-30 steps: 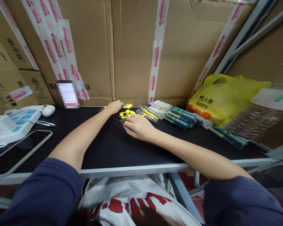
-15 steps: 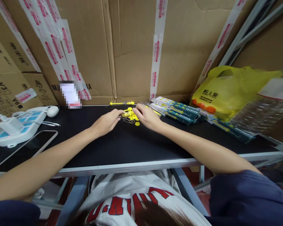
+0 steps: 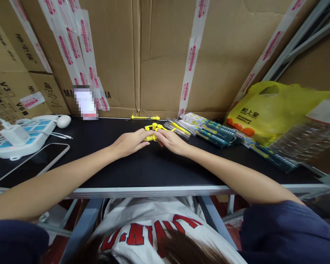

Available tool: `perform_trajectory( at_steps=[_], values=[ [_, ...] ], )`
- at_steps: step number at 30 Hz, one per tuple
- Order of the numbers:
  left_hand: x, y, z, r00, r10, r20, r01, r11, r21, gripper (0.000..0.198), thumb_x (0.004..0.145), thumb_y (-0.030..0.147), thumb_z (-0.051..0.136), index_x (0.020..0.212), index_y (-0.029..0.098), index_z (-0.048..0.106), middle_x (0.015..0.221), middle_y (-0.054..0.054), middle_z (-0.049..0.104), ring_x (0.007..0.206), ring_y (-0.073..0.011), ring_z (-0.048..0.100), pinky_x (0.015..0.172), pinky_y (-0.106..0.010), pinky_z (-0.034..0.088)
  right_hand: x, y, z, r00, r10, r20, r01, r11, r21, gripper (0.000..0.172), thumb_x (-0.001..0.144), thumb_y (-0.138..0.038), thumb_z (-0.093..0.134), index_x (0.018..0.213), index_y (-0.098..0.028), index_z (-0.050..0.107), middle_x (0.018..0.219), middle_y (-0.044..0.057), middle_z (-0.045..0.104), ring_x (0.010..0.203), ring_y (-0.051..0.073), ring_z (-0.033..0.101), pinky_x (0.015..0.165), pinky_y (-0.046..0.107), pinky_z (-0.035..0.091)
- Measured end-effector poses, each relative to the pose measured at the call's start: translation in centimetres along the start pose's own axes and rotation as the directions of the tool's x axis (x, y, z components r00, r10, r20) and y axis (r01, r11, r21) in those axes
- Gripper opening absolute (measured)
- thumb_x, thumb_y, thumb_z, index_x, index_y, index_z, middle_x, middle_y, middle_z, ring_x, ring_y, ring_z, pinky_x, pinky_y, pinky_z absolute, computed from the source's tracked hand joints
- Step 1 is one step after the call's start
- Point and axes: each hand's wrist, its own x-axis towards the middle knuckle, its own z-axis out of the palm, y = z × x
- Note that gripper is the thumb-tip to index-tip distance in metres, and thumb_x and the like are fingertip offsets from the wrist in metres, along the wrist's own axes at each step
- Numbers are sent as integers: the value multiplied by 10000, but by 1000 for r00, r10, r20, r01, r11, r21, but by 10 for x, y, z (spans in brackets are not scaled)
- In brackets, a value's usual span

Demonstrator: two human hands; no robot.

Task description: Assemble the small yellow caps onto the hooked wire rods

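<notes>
On table [image 3: 126,168] | left hand [image 3: 129,142], right hand [image 3: 172,141] touch yellow parts [image 3: 151,138]

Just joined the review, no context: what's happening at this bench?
A person works bare-handed at a black tabletop. The left hand and right hand meet fingertip to fingertip on a small yellow piece, with more yellow pieces just behind it. Whether either hand actually pinches it is too small to tell. Packaged tools lie to the right, beside a yellow bag.
</notes>
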Motion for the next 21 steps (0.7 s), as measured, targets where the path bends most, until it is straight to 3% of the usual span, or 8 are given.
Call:
perform_trajectory(
  at_steps=[3,6,10,14,18,21],
  values=[
    [1,0,1,1000,-9,-11,9,1000,21,448,1015,363,388,1454,276,388,1139,-43,602,904,-165,653,700,-224,459,1,2,-7,994,105,41,-100,988,-116,495,1043,-346,244,646,-188,495,600,15,584,604,138,526,679,267,380],
    [2,-1,2,1000,-17,-15,17,1000,13,434,1017,359,376,1441,276,415,1116,-38,604,911,-160,650,721,-221,462,3,10,-10,970,218,103,-160,902,-402,340,968,-273,432,667,-180,560,684,46,650,620,152,536,606,275,310],
    [2,-2,2,1000,-7,9,7,1000,16,431,1018,353,364,1435,267,429,1159,-43,601,935,-170,649,726,-228,466,6,26,0,989,88,122,-23,891,-454,112,897,-216,554,807,-172,605,835,63,677,736,165,566,638,258,331],
    [2,1,1,999,-7,31,6,1000,22,433,1015,359,367,1434,269,435,1171,-46,600,871,-164,651,680,-229,458,9,33,4,993,-72,93,103,912,-397,75,889,-183,560,826,-159,594,881,70,654,810,166,559,719,258,370],
    [2,3,-1,999,-13,38,12,1000,26,419,1009,354,374,1411,275,460,1169,-44,603,859,-161,651,683,-231,468,10,32,-16,999,29,-18,-34,874,-485,89,836,-246,622,800,-175,583,828,43,624,736,163,538,632,262,322],
    [1,3,0,999,-12,43,10,1000,25,417,1010,355,375,1411,281,460,1170,-39,608,877,-157,654,705,-225,474,9,38,-33,993,100,-67,-120,773,-623,197,789,-264,662,954,-182,594,1028,83,610,760,183,557,591,273,294]
  ],
)
